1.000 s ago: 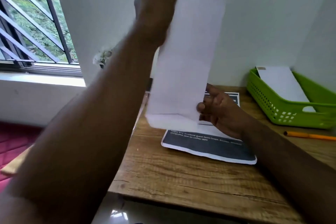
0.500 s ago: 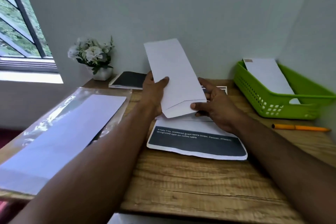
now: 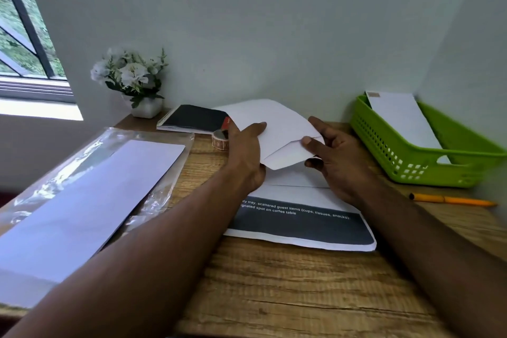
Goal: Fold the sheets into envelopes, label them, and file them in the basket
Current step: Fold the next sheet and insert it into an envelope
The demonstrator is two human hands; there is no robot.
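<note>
Head view: both hands hold one envelope (image 3: 277,129) at the frame centre.
Left hand (image 3: 245,153) grips its left edge, right hand (image 3: 337,156) pinches the flap; the basket (image 3: 428,164) on the counter (image 3: 274,288), at right, holds another envelope.

Pen (image 3: 452,199) before basket (image 3: 384,143)

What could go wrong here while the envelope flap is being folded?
The envelope is held off the desk by the left hand and right hand, so the flap crease may come out crooked. The tape roll beside the left hand could get knocked.
</note>
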